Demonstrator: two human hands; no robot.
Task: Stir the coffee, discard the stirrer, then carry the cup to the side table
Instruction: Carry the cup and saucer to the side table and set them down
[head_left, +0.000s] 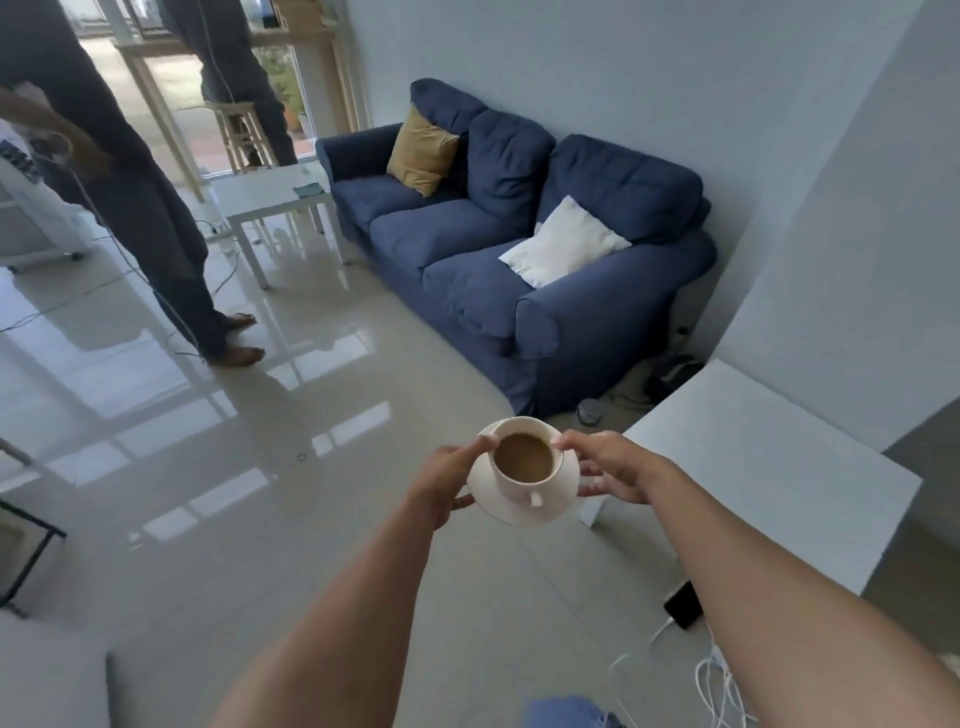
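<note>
Carrying the cup on its saucer, out over the floor and short of the sofa, off its near arm. Pinching the saucer's rim from both sides: left hand with thumb on top by the cup's lip and fingers curled under, right hand gripping likewise on the opposite side. Keeping the cup about level, handle pointing back toward the body, with coffee close to the brim.

Seeing no stirrer in the cup, so judging the stirring and discarding done and the carry under way.

Passing a phone and cables lying nearer than the sofa. Nearing a table just beside the sofa's near arm, likely the side table. Noting a far table at the sofa's other end, and a person standing well out from the sofa's front.

Probably needing next a slow turn toward the near table, then lowering the saucer flat onto its top before loosening either grip, guarding against slosh.
</note>
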